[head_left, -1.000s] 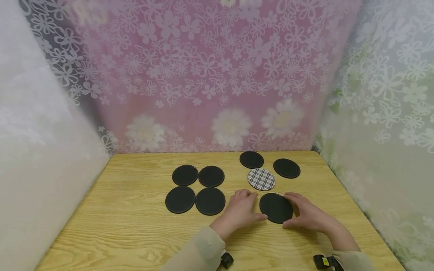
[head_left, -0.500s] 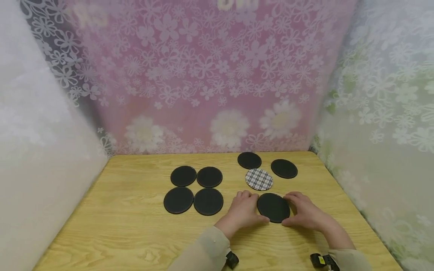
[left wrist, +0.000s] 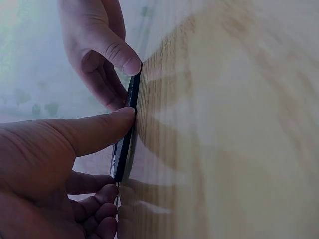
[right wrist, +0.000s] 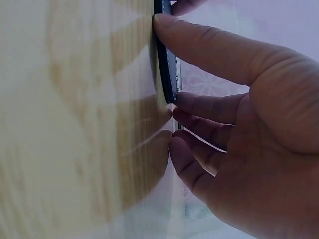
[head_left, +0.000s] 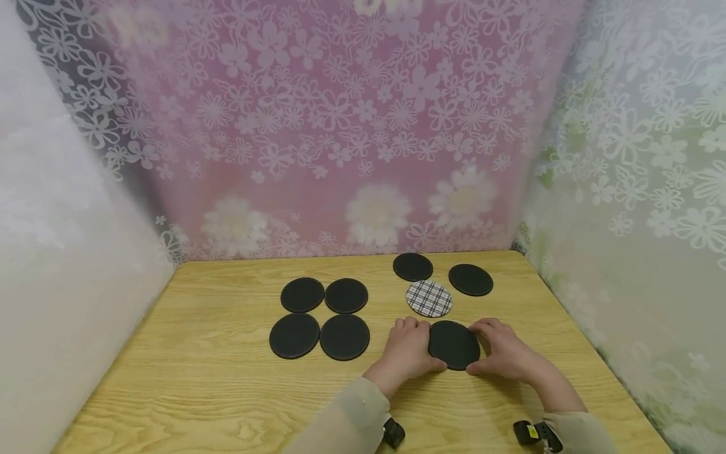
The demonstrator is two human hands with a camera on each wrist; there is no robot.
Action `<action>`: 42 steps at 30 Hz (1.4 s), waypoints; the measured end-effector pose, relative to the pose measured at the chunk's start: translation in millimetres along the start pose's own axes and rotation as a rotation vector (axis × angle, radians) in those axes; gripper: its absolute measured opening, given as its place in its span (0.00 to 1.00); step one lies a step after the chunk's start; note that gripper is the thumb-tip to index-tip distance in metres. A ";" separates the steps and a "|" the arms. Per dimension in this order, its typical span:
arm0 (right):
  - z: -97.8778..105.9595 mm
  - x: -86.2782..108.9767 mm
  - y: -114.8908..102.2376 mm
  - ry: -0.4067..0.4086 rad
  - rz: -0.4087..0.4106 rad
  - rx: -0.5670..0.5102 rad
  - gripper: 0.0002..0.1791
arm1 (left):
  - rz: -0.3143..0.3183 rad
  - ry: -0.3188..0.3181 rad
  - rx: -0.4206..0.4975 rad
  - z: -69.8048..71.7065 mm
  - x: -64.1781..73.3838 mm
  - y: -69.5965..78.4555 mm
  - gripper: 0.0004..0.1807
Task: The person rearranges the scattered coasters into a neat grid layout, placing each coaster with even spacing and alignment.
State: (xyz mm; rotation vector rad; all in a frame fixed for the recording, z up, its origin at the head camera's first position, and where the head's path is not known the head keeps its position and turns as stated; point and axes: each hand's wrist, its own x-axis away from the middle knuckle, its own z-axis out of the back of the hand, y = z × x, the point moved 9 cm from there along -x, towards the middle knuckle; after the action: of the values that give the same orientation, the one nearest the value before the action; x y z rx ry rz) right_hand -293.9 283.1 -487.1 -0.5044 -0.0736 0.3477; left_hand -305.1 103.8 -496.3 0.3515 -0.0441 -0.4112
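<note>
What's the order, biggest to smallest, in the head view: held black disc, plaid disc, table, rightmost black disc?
1. Table
2. Held black disc
3. Plaid disc and rightmost black disc, too alike to rank

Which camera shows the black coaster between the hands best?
The head view. It shows the black coaster from above, nearly its whole round top, between the left hand and right hand. Both wrist views catch it nearly edge-on, as just a thin dark strip, partly covered.
</note>
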 end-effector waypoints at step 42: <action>-7.8 -5.9 -6.2 -0.106 -0.033 -0.222 0.50 | 0.069 -0.005 0.122 1.9 3.3 -6.9 0.48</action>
State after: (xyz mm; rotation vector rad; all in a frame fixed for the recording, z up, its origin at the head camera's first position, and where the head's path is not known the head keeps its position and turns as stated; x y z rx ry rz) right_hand -296.3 272.4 -490.9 -0.7035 -0.2247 0.3353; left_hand -304.9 96.0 -496.9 0.4676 -0.0865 -0.3415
